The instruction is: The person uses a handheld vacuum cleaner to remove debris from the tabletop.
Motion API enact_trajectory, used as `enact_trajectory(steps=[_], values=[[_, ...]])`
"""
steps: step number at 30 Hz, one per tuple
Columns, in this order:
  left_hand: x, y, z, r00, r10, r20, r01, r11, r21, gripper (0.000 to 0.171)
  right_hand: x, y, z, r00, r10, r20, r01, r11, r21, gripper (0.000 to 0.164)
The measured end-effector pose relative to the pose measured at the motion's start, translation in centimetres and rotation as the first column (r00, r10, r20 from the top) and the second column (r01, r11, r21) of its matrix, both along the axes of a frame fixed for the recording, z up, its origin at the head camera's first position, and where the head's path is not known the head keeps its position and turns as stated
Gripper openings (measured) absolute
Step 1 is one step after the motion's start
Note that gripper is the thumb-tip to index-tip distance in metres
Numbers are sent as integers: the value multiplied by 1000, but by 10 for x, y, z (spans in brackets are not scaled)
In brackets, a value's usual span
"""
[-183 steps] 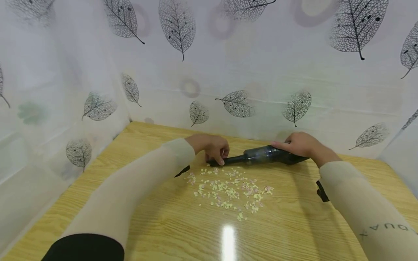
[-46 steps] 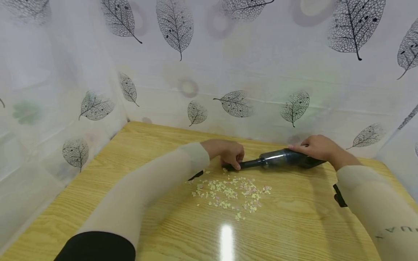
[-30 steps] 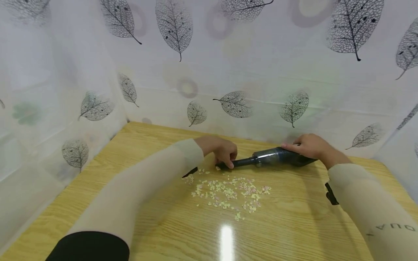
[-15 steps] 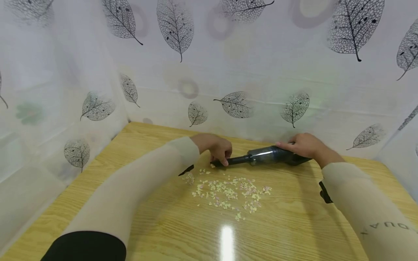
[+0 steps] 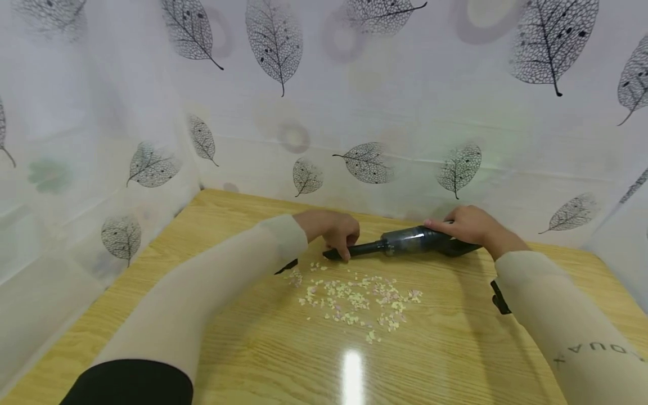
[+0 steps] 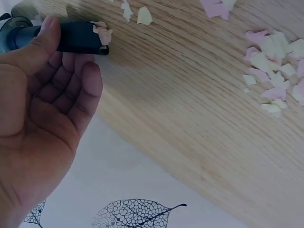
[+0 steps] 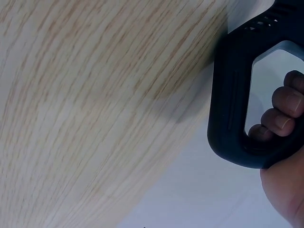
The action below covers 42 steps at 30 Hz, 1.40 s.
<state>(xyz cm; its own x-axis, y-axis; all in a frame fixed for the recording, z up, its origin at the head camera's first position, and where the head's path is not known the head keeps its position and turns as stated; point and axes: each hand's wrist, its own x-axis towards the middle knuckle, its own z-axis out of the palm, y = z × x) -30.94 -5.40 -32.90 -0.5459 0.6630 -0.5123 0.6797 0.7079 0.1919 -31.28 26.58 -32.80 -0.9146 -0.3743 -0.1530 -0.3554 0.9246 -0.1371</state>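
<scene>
A dark handheld vacuum cleaner (image 5: 407, 241) with a clear dust cup lies level, close over the table's back part, nozzle to the left. My right hand (image 5: 468, 225) grips its loop handle (image 7: 221, 104); in the right wrist view the fingers (image 7: 285, 102) curl through the loop. My left hand (image 5: 340, 232) pinches the narrow nozzle (image 6: 78, 38) near its tip, thumb on one side and fingers on the other. Scraps of paper (image 6: 102, 34) cling at the nozzle's mouth. In front of it, many small yellow and pink paper scraps (image 5: 349, 298) lie scattered.
The wood-grain table (image 5: 283, 360) runs back to a white curtain (image 5: 243, 124) printed with leaves, which hangs close behind the vacuum and along the left side. A few scraps (image 5: 295, 277) lie beside the left wrist's black strap (image 5: 287, 267).
Against a second and a half ago, both hands and the vacuum have shifted left along the table's back. Over the last half second they have hardly moved. The scattered pile looks much the same.
</scene>
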Motion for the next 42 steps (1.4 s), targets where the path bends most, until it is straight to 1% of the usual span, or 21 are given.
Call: enact_trajectory(steps=[2, 6, 7, 9, 10, 11, 13, 14, 15, 16, 18, 19, 21, 23, 25, 27, 29, 32, 37, 39, 42], values=[[0, 0, 2, 1000, -7, 26, 7, 1000, -4, 24, 0, 0, 0, 1000, -1, 1, 1, 1000, -3, 75], [-3, 0, 5, 997, -66, 50, 67, 998, -2, 30, 0, 0, 1, 1000, 9, 1, -9, 1000, -5, 74], [-4, -1, 5, 995, -72, 62, 72, 997, 9, 30, 0, 0, 1, 1000, 12, -1, -12, 1000, -6, 74], [-5, -3, 5, 994, -65, 83, 62, 997, 35, 27, 0, 0, 2, 1000, 15, 1, -15, 1000, -7, 73], [-4, -4, 4, 995, -48, 93, 44, 998, 47, 25, 0, 0, 2, 1000, 15, 2, -15, 1000, -7, 72], [-3, -4, 4, 996, -33, 88, 28, 998, 55, 23, 0, -1, 2, 1000, 14, 5, -14, 1000, -7, 72], [0, -3, 1, 999, -29, 29, 27, 998, 63, 25, 0, -2, 3, 1000, 14, 10, -14, 1000, -6, 73], [2, -1, 0, 999, -37, -18, 38, 997, 62, 29, 0, -2, 3, 1000, 12, 15, -12, 1000, -5, 74], [4, 2, -1, 995, -58, -76, 62, 997, 51, 32, 0, -3, 4, 1000, 11, 16, -11, 1000, -4, 75], [6, 5, -2, 988, -78, -134, 83, 996, 34, 34, 0, -3, 4, 1000, 9, 18, -9, 1000, -4, 75], [11, 12, -2, 957, -133, -257, 136, 991, -7, 33, 0, -3, 4, 1000, 7, 19, -7, 1000, -6, 76], [13, 16, -1, 942, -158, -297, 155, 987, -35, 33, 0, -2, 4, 1000, 8, 19, -8, 1000, -6, 75], [16, 22, 1, 919, -202, -339, 182, 979, -89, 28, 0, -1, 4, 1000, 8, 20, -8, 1000, -5, 74], [18, 26, 3, 909, -232, -346, 197, 971, -136, 21, 1, 0, 3, 1000, 10, 18, -9, 1000, -7, 75], [20, 28, 6, 916, -246, -317, 200, 965, -170, 19, 1, 1, 2, 1000, 14, 17, -14, 1000, -7, 75], [20, 27, 7, 927, -240, -288, 196, 965, -171, 21, 1, 0, 2, 1000, 12, 12, -12, 1000, -13, 75], [19, 25, 9, 934, -228, -274, 189, 969, -161, 23, 2, 1, 2, 1000, 13, 6, -13, 1000, -18, 73], [18, 21, 7, 940, -203, -275, 173, 976, -129, 28, 2, 0, 1, 1000, 13, -5, -13, 1000, -15, 72], [19, 16, 2, 953, -124, -277, 106, 991, -77, 38, 0, -1, 0, 1000, 25, 2, -25, 1000, -6, 73], [19, 16, 2, 956, -106, -275, 90, 993, -72, 39, -1, -2, -1, 1000, 26, 7, -26, 1000, -5, 74], [18, 17, 1, 960, -93, -265, 72, 994, -87, 38, 0, -3, -2, 1000, 22, 13, -22, 1000, -7, 74]])
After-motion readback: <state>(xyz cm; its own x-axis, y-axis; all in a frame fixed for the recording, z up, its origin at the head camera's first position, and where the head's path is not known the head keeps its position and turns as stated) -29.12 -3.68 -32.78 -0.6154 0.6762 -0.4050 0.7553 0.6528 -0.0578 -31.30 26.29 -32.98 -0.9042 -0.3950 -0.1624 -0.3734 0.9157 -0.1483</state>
